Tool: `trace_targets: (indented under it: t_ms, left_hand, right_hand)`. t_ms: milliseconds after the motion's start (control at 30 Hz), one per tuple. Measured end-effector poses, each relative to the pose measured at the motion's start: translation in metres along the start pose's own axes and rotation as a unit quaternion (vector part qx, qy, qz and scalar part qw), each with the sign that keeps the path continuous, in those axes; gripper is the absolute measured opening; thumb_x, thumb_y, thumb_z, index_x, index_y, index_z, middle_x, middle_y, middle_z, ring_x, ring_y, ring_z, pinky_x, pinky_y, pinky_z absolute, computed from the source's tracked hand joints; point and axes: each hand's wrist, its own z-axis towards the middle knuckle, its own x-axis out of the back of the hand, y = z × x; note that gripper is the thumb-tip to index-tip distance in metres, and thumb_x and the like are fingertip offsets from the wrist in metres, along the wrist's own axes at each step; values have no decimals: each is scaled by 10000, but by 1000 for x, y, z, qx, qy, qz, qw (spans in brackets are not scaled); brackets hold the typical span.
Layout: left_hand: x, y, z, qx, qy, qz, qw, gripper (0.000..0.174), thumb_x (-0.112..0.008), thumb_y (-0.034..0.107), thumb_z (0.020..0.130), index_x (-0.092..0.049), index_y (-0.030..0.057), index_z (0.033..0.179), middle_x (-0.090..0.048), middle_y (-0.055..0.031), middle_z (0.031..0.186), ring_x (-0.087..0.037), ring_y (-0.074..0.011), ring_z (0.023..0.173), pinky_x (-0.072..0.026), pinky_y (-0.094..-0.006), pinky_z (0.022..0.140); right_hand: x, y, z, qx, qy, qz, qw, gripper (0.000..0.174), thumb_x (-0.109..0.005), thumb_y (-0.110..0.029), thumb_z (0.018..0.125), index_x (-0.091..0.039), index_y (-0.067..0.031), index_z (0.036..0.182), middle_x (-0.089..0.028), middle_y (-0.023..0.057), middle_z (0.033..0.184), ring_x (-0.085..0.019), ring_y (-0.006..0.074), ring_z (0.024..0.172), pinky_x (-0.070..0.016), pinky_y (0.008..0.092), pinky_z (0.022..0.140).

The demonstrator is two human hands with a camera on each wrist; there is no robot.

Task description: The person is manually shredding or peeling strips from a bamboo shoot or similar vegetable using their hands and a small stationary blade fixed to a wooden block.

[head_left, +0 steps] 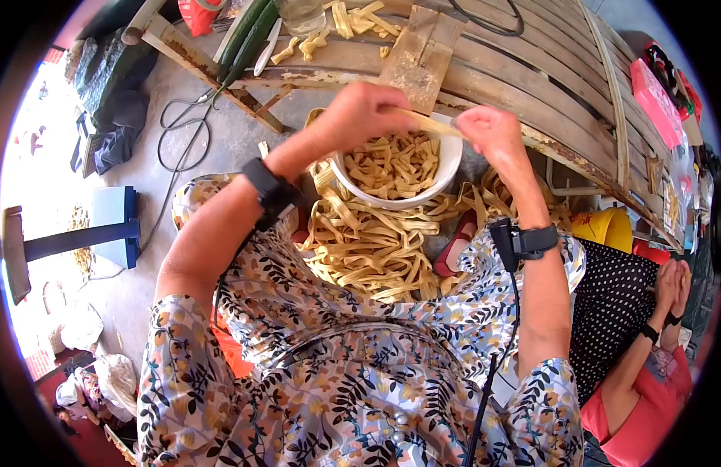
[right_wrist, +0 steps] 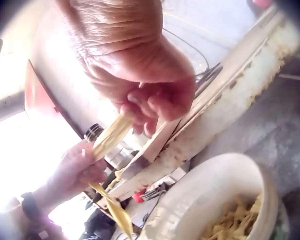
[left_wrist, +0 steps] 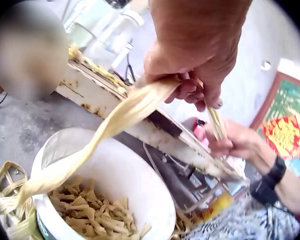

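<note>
A long, flat, pale yellow strip (head_left: 434, 124) is stretched between my two hands above a white bucket (head_left: 451, 159). My left hand (head_left: 367, 117) grips it with curled fingers, and a loose length (left_wrist: 102, 132) trails over the bucket rim in the left wrist view. The other end is pinched between the thumb and fingers of my right hand (head_left: 493, 136). Short, knotted-looking yellow pieces (head_left: 395, 165) lie inside the bucket. Around its base, a heap of long yellow strips (head_left: 368, 245) spreads over the floor between my feet.
Just beyond the bucket stands a slatted wooden bench (head_left: 501, 82) with a rusty edge and a small board (head_left: 423, 58). Cucumbers (head_left: 247, 43), a knife (head_left: 268, 48) and more yellow pieces (head_left: 310, 44) lie on it. Another person (head_left: 648, 381) sits at the right, near a yellow bucket (head_left: 606, 228).
</note>
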Motion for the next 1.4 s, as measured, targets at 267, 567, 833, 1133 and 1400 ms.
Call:
trace_targets:
  t_ms: [267, 567, 833, 1133, 1400]
  left_hand:
    - [-16, -18, 6, 82, -119, -398, 906, 246, -514, 260, 880, -571, 64, 1018, -565, 18, 804, -477, -41, 639, -427, -167, 570]
    - [-58, -25, 5, 142, -257, -687, 665, 328, -600, 248, 822, -526, -17, 1001, -540, -57, 787, -457, -59, 576, -381, -156, 506]
    - [-37, 11, 12, 87, 115, -292, 946, 225, -473, 190, 899, -581, -8, 900, -560, -3, 730, -462, -47, 514, -398, -180, 475]
    - [-50, 2, 5, -21, 148, 34, 988, 293, -564, 291, 844, -545, 13, 933, -539, -42, 606, -538, -98, 528, -414, -244, 458]
    - [-37, 32, 3, 190, 36, -534, 823, 255, -515, 250, 880, -579, 6, 915, -352, 69, 577, -258, -29, 476, -210, -180, 430]
  right_hand:
    - [-18, -39, -18, 61, -266, 448, 851, 391, -678, -247, 762, -583, 20, 1032, -519, -38, 576, -404, 15, 447, -344, 129, 454]
    - [-30, -16, -14, 176, -35, -14, 984, 324, -684, -184, 722, -615, -53, 1010, -587, 43, 743, -576, 110, 608, -461, 251, 535]
    - [-31, -12, -3, 153, 90, -5, 984, 229, -665, -223, 743, -651, -26, 858, -528, 27, 571, -427, 68, 496, -364, 243, 480]
    - [-42, -4, -6, 138, 123, -183, 966, 113, -592, -105, 734, -618, 4, 742, -623, 92, 715, -572, 287, 606, -445, 347, 558]
    - [-14, -18, -7, 224, 171, 259, 924, 107, -615, -56, 759, -666, 1, 834, -590, 70, 1036, -548, 111, 877, -455, 258, 770]
